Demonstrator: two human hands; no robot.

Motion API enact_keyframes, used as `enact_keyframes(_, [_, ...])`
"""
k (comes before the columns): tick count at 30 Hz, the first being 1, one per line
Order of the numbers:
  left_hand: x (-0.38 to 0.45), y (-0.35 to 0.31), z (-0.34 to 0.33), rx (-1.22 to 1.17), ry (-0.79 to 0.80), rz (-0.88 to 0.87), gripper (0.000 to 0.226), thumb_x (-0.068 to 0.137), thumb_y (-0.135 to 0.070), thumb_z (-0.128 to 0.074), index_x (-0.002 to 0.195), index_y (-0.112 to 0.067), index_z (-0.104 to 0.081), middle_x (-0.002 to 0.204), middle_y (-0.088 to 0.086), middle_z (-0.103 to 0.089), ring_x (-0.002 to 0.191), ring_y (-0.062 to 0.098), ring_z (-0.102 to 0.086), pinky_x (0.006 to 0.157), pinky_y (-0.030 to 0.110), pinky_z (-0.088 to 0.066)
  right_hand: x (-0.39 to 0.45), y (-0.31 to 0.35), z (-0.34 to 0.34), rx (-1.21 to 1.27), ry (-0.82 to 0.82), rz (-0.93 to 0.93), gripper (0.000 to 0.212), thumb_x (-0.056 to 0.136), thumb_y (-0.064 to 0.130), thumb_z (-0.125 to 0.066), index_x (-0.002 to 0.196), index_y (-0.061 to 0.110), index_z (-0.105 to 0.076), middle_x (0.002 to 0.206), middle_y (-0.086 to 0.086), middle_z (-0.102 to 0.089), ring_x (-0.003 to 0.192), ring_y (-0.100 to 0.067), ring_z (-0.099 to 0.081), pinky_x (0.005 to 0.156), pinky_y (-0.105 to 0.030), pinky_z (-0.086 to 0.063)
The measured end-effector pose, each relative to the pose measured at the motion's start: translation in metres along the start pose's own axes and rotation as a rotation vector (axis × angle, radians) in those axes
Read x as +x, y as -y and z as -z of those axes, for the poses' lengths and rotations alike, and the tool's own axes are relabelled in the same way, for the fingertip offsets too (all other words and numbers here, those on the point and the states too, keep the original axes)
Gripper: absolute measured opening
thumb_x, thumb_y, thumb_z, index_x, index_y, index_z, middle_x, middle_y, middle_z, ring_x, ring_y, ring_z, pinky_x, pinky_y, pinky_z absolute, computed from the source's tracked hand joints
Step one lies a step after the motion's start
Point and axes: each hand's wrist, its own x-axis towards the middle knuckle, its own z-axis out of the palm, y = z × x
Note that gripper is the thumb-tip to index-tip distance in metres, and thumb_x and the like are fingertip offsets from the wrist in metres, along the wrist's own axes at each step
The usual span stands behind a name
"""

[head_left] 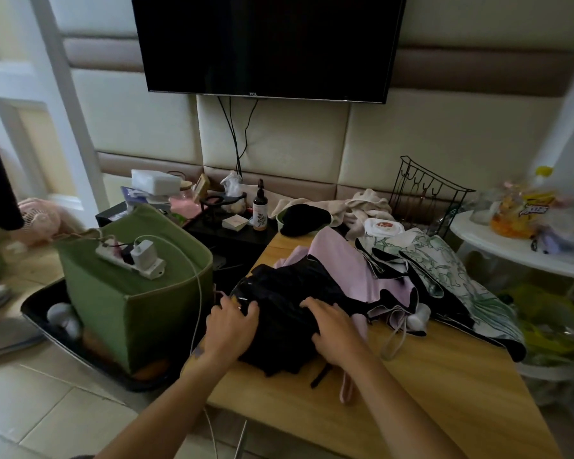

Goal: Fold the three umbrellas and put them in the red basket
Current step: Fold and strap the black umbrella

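Black umbrella (279, 313) lies lengthwise across the table (428, 376) between my hands, left hand (229, 326) gripping its end, right hand (333, 329) pressed flat, fingers spread

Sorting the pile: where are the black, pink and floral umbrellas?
black umbrella (279, 293), head view, middle of its canopy.
pink umbrella (338, 260), head view, upper canopy.
floral umbrella (444, 260), head view, printed canopy.

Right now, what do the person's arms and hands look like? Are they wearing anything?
Both forearms are bare, with no sleeves, gloves or watch showing. The left hand has a dark mark near the wrist, maybe a tattoo, but it is too blurry to read. The right hand looks plain.
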Motion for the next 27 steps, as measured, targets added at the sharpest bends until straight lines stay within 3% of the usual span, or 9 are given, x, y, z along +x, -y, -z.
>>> enact_keyframes(4, [-0.002, -0.016, 0.000, -0.184, 0.128, 0.066, 0.038, 0.101, -0.050, -0.048, 0.111, -0.013, -0.045, 0.095, 0.002, -0.054, 0.082, 0.018, -0.054, 0.070, 0.030, -0.046, 0.003, 0.001, -0.018, -0.046, -0.137, -0.083, 0.064, 0.099, 0.010, -0.051, 0.153, 0.041, -0.035, 0.166, 0.006, -0.021, 0.150, -0.023, -0.025, 0.122, -0.037, -0.025])
enact_keyframes(8, [0.017, -0.023, 0.005, -0.570, 0.342, 0.228, 0.046, 0.087, -0.042, -0.068, 0.121, -0.014, -0.058, 0.114, 0.012, -0.069, 0.104, 0.033, -0.068, 0.096, 0.048, -0.057, 0.025, -0.002, -0.027, -0.005, -0.107, -0.100, 0.058, 0.104, 0.022, -0.049, 0.153, 0.047, -0.031, 0.166, 0.005, -0.018, 0.150, -0.029, -0.021, 0.122, -0.040, -0.021])
enact_keyframes(11, [0.022, -0.022, 0.011, -0.702, 0.474, 0.393, 0.028, 0.093, -0.025, -0.071, 0.113, -0.009, -0.061, 0.107, 0.019, -0.073, 0.099, 0.036, -0.071, 0.092, 0.046, -0.059, 0.038, -0.009, -0.029, -0.018, -0.073, -0.075, 0.070, 0.098, 0.017, -0.056, 0.154, 0.048, -0.027, 0.166, 0.005, -0.019, 0.153, -0.026, -0.020, 0.124, -0.041, -0.017])
enact_keyframes(15, [0.028, -0.030, 0.012, -0.825, 0.491, 0.394, 0.028, 0.096, -0.026, -0.067, 0.115, -0.006, -0.064, 0.098, 0.018, -0.077, 0.087, 0.032, -0.072, 0.070, 0.039, -0.059, 0.038, -0.015, -0.015, 0.045, 0.032, 0.013, 0.078, 0.096, 0.013, -0.057, 0.159, 0.041, -0.019, 0.168, 0.006, -0.011, 0.155, -0.017, -0.011, 0.125, -0.041, -0.008])
enact_keyframes(18, [0.035, -0.039, 0.015, -1.004, 0.440, 0.391, 0.033, 0.099, -0.039, -0.060, 0.116, -0.011, -0.066, 0.095, 0.013, -0.078, 0.088, 0.029, -0.071, 0.082, 0.039, -0.057, 0.034, -0.013, -0.007, 0.380, -0.154, -0.012, 0.066, 0.101, 0.010, -0.052, 0.158, 0.032, -0.027, 0.166, 0.005, -0.019, 0.154, -0.018, -0.019, 0.125, -0.039, -0.020])
enact_keyframes(20, [0.044, -0.040, 0.016, -1.149, 0.456, 0.384, 0.057, 0.101, -0.055, -0.045, 0.125, -0.007, -0.064, 0.107, 0.014, -0.077, 0.102, 0.034, -0.071, 0.093, 0.043, -0.055, 0.030, -0.009, -0.003, 0.435, -0.470, -0.001, 0.047, 0.101, 0.014, -0.055, 0.146, 0.020, -0.044, 0.148, 0.000, -0.044, 0.140, -0.017, -0.041, 0.115, -0.035, -0.039])
enact_keyframes(23, [0.059, -0.042, 0.014, -1.260, 0.470, 0.285, 0.072, 0.103, -0.064, -0.027, 0.133, -0.006, -0.056, 0.122, 0.016, -0.072, 0.114, 0.036, -0.068, 0.096, 0.044, -0.050, 0.024, 0.002, 0.008, 0.388, -0.818, 0.074, 0.006, 0.101, 0.018, -0.058, 0.105, 0.015, -0.055, 0.096, 0.003, -0.055, 0.086, -0.014, -0.057, 0.071, -0.031, -0.053])
enact_keyframes(25, [0.062, -0.046, 0.013, -1.216, 0.497, 0.172, 0.075, 0.103, -0.066, -0.021, 0.145, -0.010, -0.051, 0.134, 0.013, -0.067, 0.126, 0.030, -0.062, 0.109, 0.044, -0.043, 0.022, 0.012, 0.013, 0.343, -0.767, 0.194, 0.012, 0.102, 0.020, -0.056, 0.090, 0.017, -0.054, 0.080, 0.007, -0.050, 0.067, -0.011, -0.051, 0.056, -0.032, -0.046])
enact_keyframes(27, [0.062, -0.050, 0.010, -1.198, 0.524, 0.070, 0.074, 0.103, -0.066, -0.020, 0.150, -0.015, -0.047, 0.144, 0.011, -0.059, 0.136, 0.027, -0.053, 0.117, 0.045, -0.037, 0.025, 0.019, 0.007, 0.263, -0.565, 0.270, 0.013, 0.101, 0.029, -0.054, 0.096, 0.019, -0.061, 0.091, 0.009, -0.056, 0.077, -0.008, -0.055, 0.063, -0.032, -0.051])
